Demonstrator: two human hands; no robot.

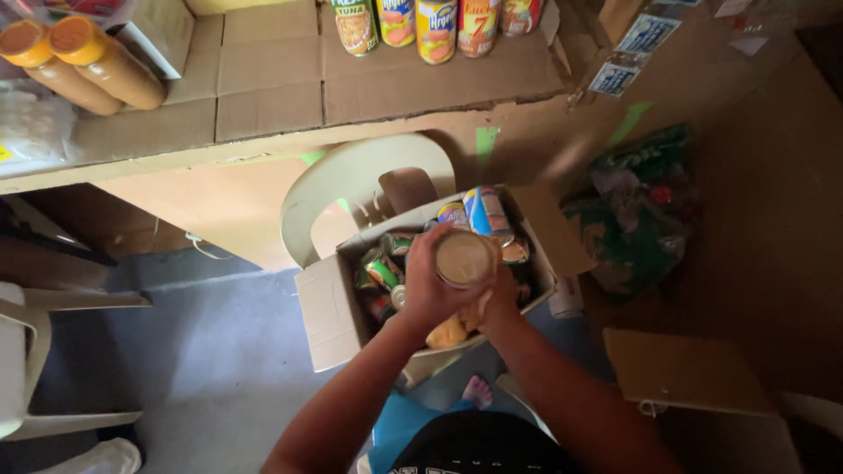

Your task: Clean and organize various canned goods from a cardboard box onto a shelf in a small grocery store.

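You stand over an open cardboard box (327, 307) that rests on the seat of a pale plastic chair (351, 175), both hands raised just above its contents. Your left hand (428, 290) wraps the side of a tin can (464, 258), its plain end turned up toward the camera, while your right hand (497, 298) closes in beside and under it — a yellow cloth (448, 333) bunched below the two, seemingly pinched by the right, though the grip is partly hidden. The can sits between both palms, held upright over the box, likely so its top can be reached. More tins (479, 211) lie jumbled inside, labels facing every way. Behind the chair, a cardboard-lined shelf (263, 79) carries a row of standing cans (436, 26) and two orange-capped bottles (88, 66) — a green-wrapped bundle (637, 211) slumps to the right.
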